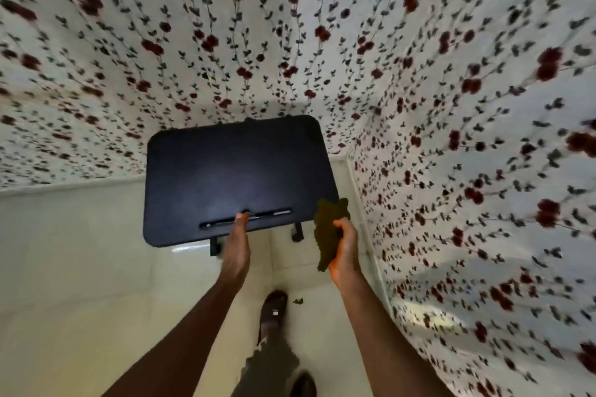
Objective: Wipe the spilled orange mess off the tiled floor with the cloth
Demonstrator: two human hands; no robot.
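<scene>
My right hand (346,248) grips a dark olive cloth (329,229), held up in the air beside the right front corner of a small black table (232,171). My left hand (237,245) reaches forward with fingers straight, its fingertips touching the slot near the table's front edge. A small dark speck of mess (297,301) lies on the pale tiled floor (96,267) just right of my shoe (273,309). No orange spill shows clearly elsewhere.
The table stands in a corner formed by two walls with red-flower wallpaper (451,138). Its black legs (297,233) show under the front edge. My other foot (303,385) is at the bottom. Open floor spreads to the left.
</scene>
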